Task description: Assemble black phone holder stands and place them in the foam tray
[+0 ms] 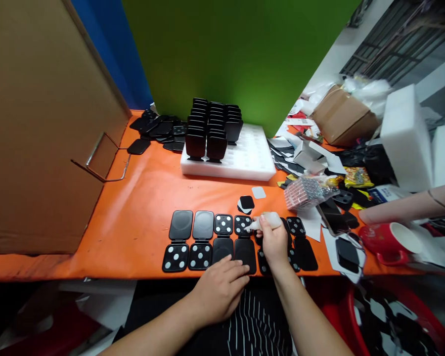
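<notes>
Along the front of the table lie several hinged black square cases (180,225), opened flat in a row. Some halves are plain, others carry pale round dots. In my right hand (274,242) is a small white squeeze bottle (273,219), its nozzle pointing left over a dotted half (242,225). My left hand (222,287) lies palm down with fingers stretched out, fingertips at the lower edge of two plain halves (245,254). Several cases to the right are partly covered by my right hand. Just behind the row are small black and white square pieces (246,201).
A white foam block (244,165) holds upright black cases (196,141). Loose black pieces (161,129) are heaped at the back left, beside a cardboard sheet (40,123) with a metal wire handle (107,179). A red mug (383,240) and a bubble-wrapped bundle (306,190) sit right.
</notes>
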A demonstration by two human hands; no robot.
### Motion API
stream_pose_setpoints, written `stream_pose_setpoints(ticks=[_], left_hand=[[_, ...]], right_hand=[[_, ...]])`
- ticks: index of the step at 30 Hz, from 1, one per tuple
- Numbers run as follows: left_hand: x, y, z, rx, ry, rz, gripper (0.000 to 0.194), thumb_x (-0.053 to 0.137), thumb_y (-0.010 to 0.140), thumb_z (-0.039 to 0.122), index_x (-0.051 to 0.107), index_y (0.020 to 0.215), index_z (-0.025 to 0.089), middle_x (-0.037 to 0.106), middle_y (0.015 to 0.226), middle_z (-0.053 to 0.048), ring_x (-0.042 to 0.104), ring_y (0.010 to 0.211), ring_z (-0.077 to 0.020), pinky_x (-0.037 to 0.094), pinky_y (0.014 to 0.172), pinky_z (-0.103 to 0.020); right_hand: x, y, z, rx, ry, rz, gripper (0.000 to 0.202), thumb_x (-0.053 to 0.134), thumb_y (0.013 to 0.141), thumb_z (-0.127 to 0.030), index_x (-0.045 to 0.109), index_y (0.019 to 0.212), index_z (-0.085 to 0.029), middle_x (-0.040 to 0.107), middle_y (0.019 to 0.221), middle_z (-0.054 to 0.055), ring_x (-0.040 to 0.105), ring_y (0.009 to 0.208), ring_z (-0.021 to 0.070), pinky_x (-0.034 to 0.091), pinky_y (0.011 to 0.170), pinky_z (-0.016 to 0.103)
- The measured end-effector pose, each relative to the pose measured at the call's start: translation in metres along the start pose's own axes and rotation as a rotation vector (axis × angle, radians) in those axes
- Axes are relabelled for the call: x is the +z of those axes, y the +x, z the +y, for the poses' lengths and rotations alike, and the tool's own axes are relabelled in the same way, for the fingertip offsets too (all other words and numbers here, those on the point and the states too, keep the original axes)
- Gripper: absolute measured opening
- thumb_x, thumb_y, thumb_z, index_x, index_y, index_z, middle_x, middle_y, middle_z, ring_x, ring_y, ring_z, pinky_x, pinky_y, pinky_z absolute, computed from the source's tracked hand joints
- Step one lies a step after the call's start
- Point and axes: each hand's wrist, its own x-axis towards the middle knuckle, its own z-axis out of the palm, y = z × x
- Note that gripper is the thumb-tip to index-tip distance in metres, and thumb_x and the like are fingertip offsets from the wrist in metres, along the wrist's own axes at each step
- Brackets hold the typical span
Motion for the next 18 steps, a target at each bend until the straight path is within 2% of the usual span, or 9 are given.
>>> stream_pose_setpoints(ticks=[4, 7, 13, 18], left_hand=[[0.004, -0.001, -0.002, -0.004, -0.008, 0.012, 0.028, 0.045, 0.081, 0.018, 0.055, 0.108, 0.022, 0.059, 0.117, 0.0, 0.051, 0.109, -0.0171, 0.038, 0.099, -0.039], [0.006, 0.0, -0.004, -0.019, -0.019, 0.027, 0.027, 0.046, 0.081, 0.019, 0.055, 0.106, 0.023, 0.059, 0.116, 0.001, 0.052, 0.108, -0.0159, 0.038, 0.099, -0.037], [0.008, -0.002, -0.004, -0.028, -0.036, 0.044, 0.027, 0.047, 0.08, 0.019, 0.056, 0.105, 0.022, 0.06, 0.116, 0.001, 0.052, 0.108, -0.0173, 0.038, 0.099, -0.038], [0.009, -0.003, -0.004, -0.043, -0.031, 0.04, 0.027, 0.047, 0.08, 0.02, 0.055, 0.105, 0.024, 0.059, 0.116, 0.003, 0.051, 0.109, -0.0151, 0.037, 0.1, -0.036]], right_hand=[[0.003, 0.003, 0.002, -0.071, -0.181, 0.015, 0.036, 0.053, 0.077, -0.048, 0.061, 0.082, -0.013, 0.064, 0.063, 0.006, 0.056, 0.05, 0.0159, 0.045, 0.051, 0.028], [0.0, 0.003, 0.001, -0.108, -0.245, 0.031, 0.036, 0.054, 0.076, -0.047, 0.062, 0.082, -0.013, 0.066, 0.069, 0.008, 0.058, 0.055, 0.0174, 0.045, 0.054, 0.028], [0.003, 0.011, -0.002, -0.018, -0.091, 0.0, 0.039, 0.05, 0.078, -0.049, 0.061, 0.084, -0.012, 0.066, 0.073, 0.009, 0.057, 0.052, 0.0161, 0.047, 0.049, 0.028], [0.011, 0.018, -0.004, -0.072, -0.124, 0.005, 0.038, 0.051, 0.078, -0.048, 0.062, 0.085, -0.012, 0.066, 0.069, 0.008, 0.057, 0.051, 0.0166, 0.047, 0.05, 0.028]])
